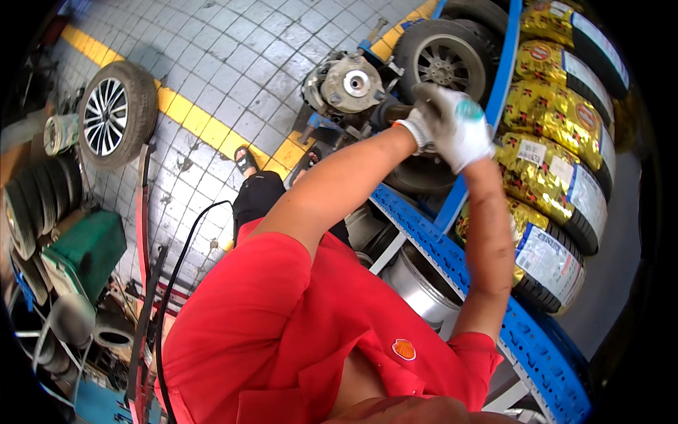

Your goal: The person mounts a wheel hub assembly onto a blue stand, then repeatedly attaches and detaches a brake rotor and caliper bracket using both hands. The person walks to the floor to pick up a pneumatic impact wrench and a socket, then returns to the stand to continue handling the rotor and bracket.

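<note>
Both my hands wear white knit work gloves with grey-coated fingers, and they meet in front of the rack at the upper right. My right hand, with a green patch on the back of its glove, lies over my left one with its fingers bent around it. Of my left hand mainly the ribbed cuff with an orange edge shows; its fingers are hidden. Just left of the hands stands a greasy hub assembly with a round brake disc. Behind them is a tyre on a multi-spoke alloy wheel.
A blue metal rack runs along my right side, with gold-wrapped tyres beyond it. Silver rims sit in it. At the left are a wheel, a green bin and stacked tyres. A black hose hangs beside my left arm.
</note>
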Tool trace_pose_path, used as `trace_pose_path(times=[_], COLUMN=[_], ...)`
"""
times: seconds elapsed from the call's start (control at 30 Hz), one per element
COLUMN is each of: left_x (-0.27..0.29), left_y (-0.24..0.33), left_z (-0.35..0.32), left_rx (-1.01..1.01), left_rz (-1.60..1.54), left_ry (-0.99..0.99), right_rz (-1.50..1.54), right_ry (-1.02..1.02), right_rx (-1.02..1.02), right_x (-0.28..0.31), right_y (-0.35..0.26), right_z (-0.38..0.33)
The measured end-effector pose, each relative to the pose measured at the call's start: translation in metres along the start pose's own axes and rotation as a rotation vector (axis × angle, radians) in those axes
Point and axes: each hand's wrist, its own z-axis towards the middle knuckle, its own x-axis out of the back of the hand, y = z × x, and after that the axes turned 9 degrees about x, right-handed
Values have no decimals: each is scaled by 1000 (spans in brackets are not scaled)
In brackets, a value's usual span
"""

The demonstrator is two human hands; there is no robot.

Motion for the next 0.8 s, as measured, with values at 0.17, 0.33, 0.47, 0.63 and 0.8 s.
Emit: trace_pose_path(times=[0.17,0.33,0.47,0.63,0.8], left_x=[32,41,33,35,40], left_y=[72,80,74,76,79], left_z=[1,7,4,-6,-1], left_rx=[294,358,306,329,343], left_rz=[103,44,37,11,-1], left_ry=[-136,-158,-144,-64,-295], right_rz=[-305,-218,581,1100,739], right_ry=[286,926,1256,896,-477], right_rx=[177,-50,-522,-592,-316], right_x=[-34,-48,-36,1,21], right_y=[7,76,121,173,87], right_z=[-114,-124,-96,-19,45])
